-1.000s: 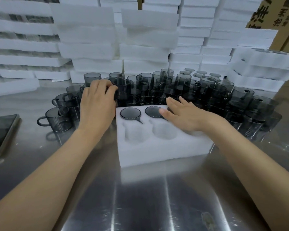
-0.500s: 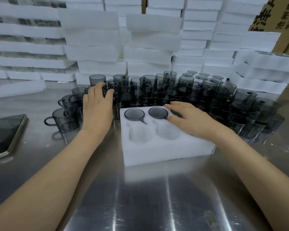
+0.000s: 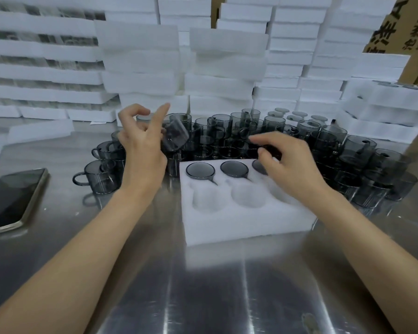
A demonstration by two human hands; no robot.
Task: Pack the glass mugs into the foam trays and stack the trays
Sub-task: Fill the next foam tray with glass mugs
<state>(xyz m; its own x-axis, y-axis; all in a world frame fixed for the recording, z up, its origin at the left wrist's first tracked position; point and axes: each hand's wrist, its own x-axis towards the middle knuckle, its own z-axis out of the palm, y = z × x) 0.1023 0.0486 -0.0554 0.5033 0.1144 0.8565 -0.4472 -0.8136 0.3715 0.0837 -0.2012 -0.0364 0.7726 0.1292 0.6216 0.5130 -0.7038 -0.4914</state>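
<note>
Foam tray (image 3: 239,220) sits about mid-tabletop (image 3: 203,285), a bit toward the right edge. The two seated mugs (image 3: 200,170) fill the far-row pockets on the left, a third rim peeks out under the right hand (image 3: 287,162), and the near-row pockets look empty.

That right hand has its fingers curled over the third pocket. Honestly can't tell if it's pinching the glass or just hovering.

The left hand (image 3: 140,145) is the sketchy bit. It's got a tilted mug (image 3: 175,136) up in the air off the tray's far left corner, gripped by a couple of curled fingers with the index sticking straight out. Right below are the loose mugs (image 3: 251,131), crammed glass-to-glass along the tray's far edge.

My guess is a loose hold like that slips and you get chips or a domino clatter. Also, if the handle misses its slot, the mug will sit proud and the stack won't sit flat. The phone (image 3: 12,198) by the left edge is close to a swinging forearm too.
</note>
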